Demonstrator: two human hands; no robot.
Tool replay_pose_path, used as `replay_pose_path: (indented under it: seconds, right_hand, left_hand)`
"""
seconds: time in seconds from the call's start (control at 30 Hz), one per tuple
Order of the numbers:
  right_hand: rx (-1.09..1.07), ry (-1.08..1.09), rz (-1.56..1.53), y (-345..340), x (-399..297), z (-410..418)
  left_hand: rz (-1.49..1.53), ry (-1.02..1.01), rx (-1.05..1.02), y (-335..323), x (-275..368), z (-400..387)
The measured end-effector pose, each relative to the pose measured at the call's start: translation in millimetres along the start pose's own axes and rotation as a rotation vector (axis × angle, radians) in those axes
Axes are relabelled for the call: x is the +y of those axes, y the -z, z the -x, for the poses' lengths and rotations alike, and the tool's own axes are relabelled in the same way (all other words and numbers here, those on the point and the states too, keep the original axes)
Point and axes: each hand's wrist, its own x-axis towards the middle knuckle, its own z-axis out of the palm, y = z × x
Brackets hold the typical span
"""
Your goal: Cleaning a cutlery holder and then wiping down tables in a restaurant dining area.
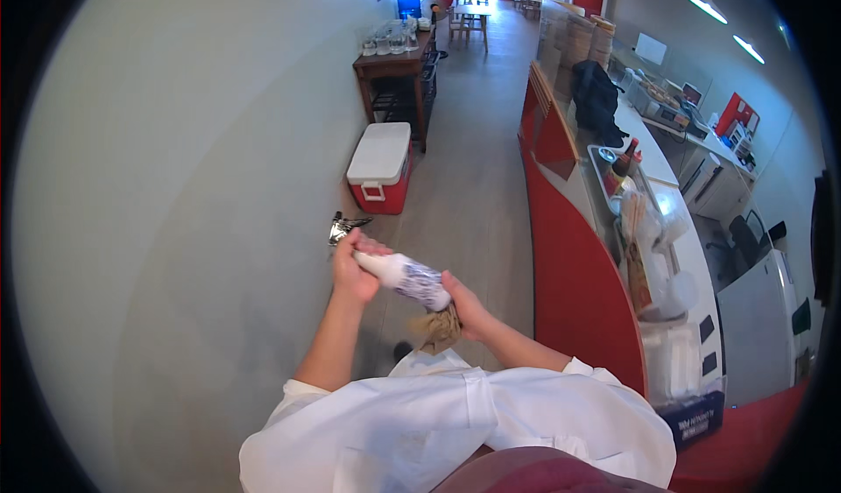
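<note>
A white bottle with a blue-violet pattern lies tilted across both hands in front of my white clothing. My left hand is wrapped around its narrow neck. Beyond that hand sticks out a shiny metallic head with a dark lever, partly hidden by my fingers. My right hand is at the bottle's base, thumb along its side, and holds a crumpled brown cloth that hangs below. How far the cloth wraps under the base is hidden.
A pale wall runs close on my left. Ahead stand a red-and-white cooler and a wooden table with glass jugs. A curved red counter on my right bears trays, bottles, plastic containers and an aluminium foil box.
</note>
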Motion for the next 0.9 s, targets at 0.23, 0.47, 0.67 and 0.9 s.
replay_pose_path:
  seconds: [0.23, 0.47, 0.67, 0.9]
  right_hand:
    - [0.42, 0.431, 0.231, 44, -131, -165]
    - [0.947, 0.792, 0.305, 128, -293, -241]
    - [0.789, 0.765, 0.346, 179, -409, -285]
    - [0.572, 0.49, 0.754, 208, -611, -395]
  left_hand:
    - [0.124, -0.036, 0.555, 140, 61, -322]
    - [0.006, 0.451, 0.366, 139, -17, -562]
    - [-0.21, 0.483, 0.234, 63, -99, -752]
    - [-0.251, 0.578, 0.291, -2, -174, -934]
